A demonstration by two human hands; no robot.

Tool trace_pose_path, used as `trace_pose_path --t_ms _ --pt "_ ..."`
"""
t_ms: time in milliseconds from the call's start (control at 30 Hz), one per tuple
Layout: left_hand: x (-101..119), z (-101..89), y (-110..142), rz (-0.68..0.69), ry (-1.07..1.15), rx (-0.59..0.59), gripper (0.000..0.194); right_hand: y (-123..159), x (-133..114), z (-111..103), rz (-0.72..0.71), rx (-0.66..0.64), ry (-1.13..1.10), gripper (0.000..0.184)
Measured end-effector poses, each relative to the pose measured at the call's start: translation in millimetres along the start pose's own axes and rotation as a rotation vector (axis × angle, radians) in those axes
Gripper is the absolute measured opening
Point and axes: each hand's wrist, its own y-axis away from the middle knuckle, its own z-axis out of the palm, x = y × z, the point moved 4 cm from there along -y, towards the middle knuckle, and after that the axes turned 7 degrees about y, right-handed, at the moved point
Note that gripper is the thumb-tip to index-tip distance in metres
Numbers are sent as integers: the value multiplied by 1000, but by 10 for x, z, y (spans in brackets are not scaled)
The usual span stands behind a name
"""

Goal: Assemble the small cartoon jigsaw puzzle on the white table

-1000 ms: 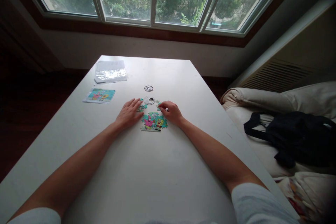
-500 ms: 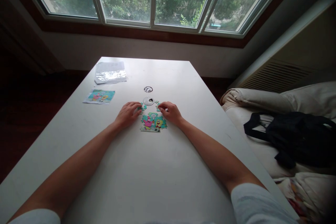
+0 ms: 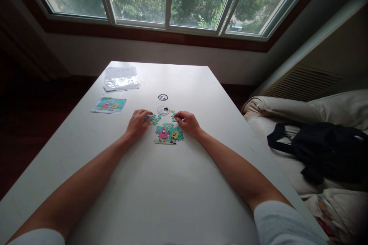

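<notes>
A partly joined jigsaw puzzle with a pink starfish figure and a yellow sponge figure lies mid-table. Beyond its left corner is a small cluster of loose teal puzzle pieces. My left hand rests at that cluster's left side, fingers and thumb curled about the nearest pieces. On the other side, my right hand has thumb and forefinger pinched on a few teal pieces just above the puzzle's right part. My fingers partly cover the pieces at both hands.
Two round flat items, a grey ring-like disc and a smaller dark-rimmed disc, lie behind the pieces. To the left are a picture sheet and a clear plastic packet. A dark bag lies on the pale sofa.
My left hand has drawn back left and its fingers have curled in, uncovering more of the loose teal pieces. The right hand stays nearly still in its pinch.
</notes>
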Motion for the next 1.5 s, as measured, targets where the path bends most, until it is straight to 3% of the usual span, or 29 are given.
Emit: trace_pose_path --t_ms 367,533,733,867,1200,1500 --pt "-15 81 5 64 -29 -89 35 -3 -6 1 18 -13 17 11" --pt "-25 9 -1 13 36 3 47 -2 -13 -4 21 -17 15 11" --pt "-146 -35 20 -168 -61 110 43 4 -12 -27 25 27 12 12" --pt "-153 -45 17 -202 -73 118 38 3 -14 -58 32 60 24 13" --pt "-134 -30 -5 -199 174 88 47 -1 -13 -68 52 76 20 13" --pt "-275 -19 -13 -238 407 198 45 2 -11 -74 53 78 24 13"
